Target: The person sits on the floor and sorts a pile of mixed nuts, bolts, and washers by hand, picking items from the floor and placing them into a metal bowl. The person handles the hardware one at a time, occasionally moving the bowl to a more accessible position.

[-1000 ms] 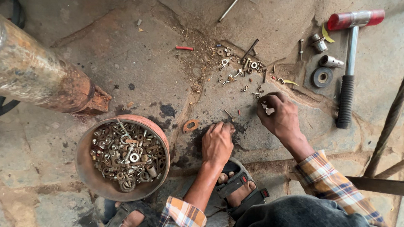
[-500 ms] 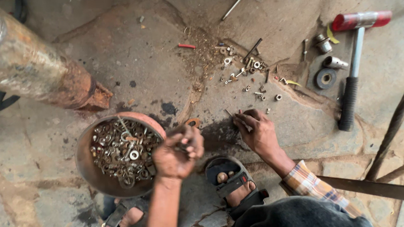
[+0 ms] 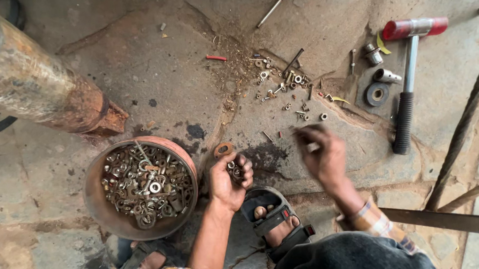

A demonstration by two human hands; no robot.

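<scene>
My left hand (image 3: 228, 180) is cupped palm up beside the bowl, closed around a few small nuts and bolts (image 3: 235, 171). A rusty round bowl (image 3: 94, 201) full of mixed nuts, bolts and washers sits just left of it. My right hand (image 3: 320, 154) is blurred over the stone floor, fingers pinched on a small metal piece (image 3: 312, 146). Several loose nuts and bolts (image 3: 284, 86) lie scattered on the floor beyond both hands. A rusty washer (image 3: 223, 149) lies just above my left hand.
A red-headed hammer (image 3: 410, 77) with a black grip lies at the right, near a black ring (image 3: 377, 93) and metal fittings (image 3: 386, 76). A rusty pipe (image 3: 28, 82) crosses the upper left. Steel rods (image 3: 463, 124) lean at right. My sandalled feet (image 3: 273, 219) are below.
My left hand lifted off the floor with small parts, swung toward the bowl, and now sits palm up beside it. My right hand moved down from the scattered pile, then right again.
</scene>
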